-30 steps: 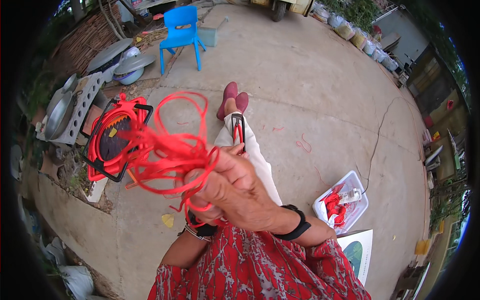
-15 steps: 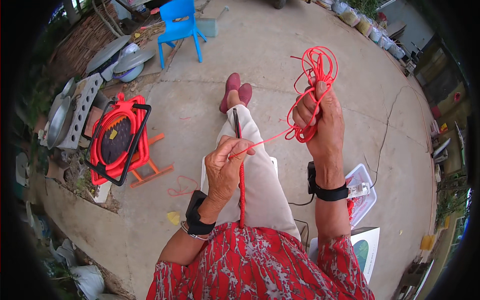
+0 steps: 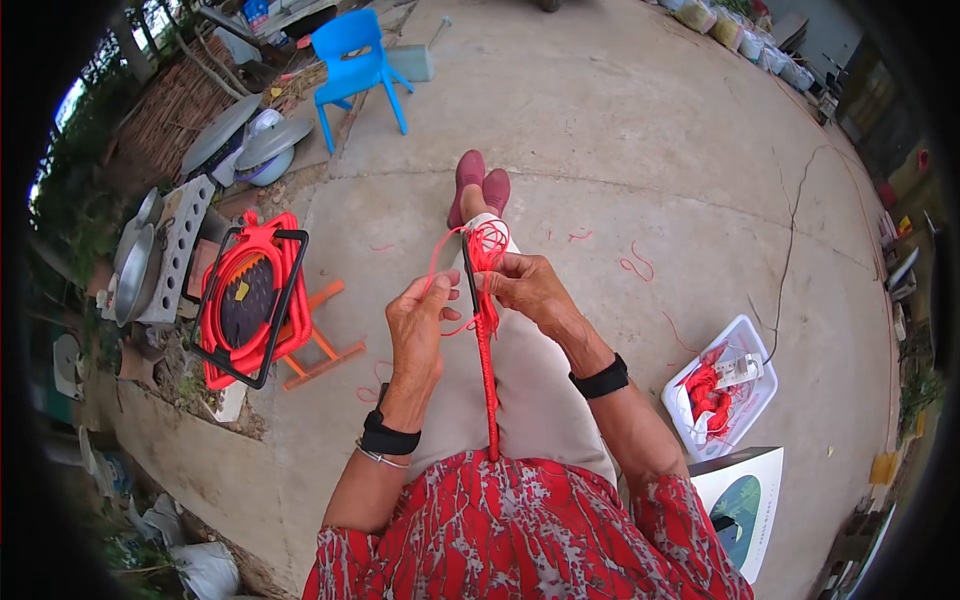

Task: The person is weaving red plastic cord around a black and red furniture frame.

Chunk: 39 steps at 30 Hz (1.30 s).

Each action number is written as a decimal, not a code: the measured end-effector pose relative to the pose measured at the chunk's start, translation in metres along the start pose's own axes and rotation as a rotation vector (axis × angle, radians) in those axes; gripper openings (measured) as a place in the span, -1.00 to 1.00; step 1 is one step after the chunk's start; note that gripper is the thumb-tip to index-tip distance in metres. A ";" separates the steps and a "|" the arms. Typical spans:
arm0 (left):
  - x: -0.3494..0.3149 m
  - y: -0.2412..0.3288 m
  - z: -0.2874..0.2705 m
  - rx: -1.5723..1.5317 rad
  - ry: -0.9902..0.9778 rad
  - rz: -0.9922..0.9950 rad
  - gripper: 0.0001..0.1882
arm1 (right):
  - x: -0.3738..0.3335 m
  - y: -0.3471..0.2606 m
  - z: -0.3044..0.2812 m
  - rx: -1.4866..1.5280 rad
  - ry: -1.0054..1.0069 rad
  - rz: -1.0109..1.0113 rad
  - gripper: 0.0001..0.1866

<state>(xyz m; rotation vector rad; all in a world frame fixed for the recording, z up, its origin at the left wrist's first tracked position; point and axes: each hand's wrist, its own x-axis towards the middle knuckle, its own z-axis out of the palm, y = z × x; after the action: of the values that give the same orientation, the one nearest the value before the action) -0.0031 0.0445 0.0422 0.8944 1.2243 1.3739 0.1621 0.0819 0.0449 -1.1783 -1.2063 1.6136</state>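
Note:
A dark, thin rod (image 3: 469,265) rises from my lap between my legs, and its lower length is covered in a tight red cord wrapping (image 3: 488,375). Beside the rod's bare upper end, my right hand (image 3: 532,290) is closed on a loose bundle of red cord (image 3: 487,243). From the bundle a single strand loops over to my left hand (image 3: 415,318), which pinches it between thumb and fingers just left of the rod. Part of the rod is hidden behind the cord and my right fingertips.
On the right stand a white plastic basket (image 3: 722,385) with red cord and a power strip, and a white box (image 3: 740,510). To the left is a red-and-black folding stool (image 3: 255,300). A blue chair (image 3: 358,75) stands farther off. Cord scraps (image 3: 638,264) lie on the concrete.
My right hand has brought the cord bundle from the upper right down beside the rod's upper end. My left hand has shifted slightly left, holding a strand. The view has shifted a little.

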 end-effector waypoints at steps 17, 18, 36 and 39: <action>-0.005 0.001 0.001 -0.238 0.038 0.003 -0.76 | -0.038 -0.044 0.012 -0.279 0.072 -0.319 -0.89; -0.005 0.002 -0.001 -0.252 0.034 0.025 -0.80 | -0.040 -0.048 0.016 -0.284 0.071 -0.323 -0.89; -0.016 0.015 -0.013 -0.319 -0.127 0.014 -0.77 | -0.075 -0.072 -0.013 -0.366 0.082 -0.674 -0.72; -0.022 -0.001 -0.010 -0.290 -0.126 -0.050 -0.75 | -0.104 -0.083 -0.012 -0.096 0.217 -0.550 -0.58</action>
<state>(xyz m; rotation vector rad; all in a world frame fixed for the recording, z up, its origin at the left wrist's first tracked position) -0.0081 0.0208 0.0415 0.7291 0.9175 1.3901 0.2059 0.0065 0.1464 -0.9397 -1.3291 1.0036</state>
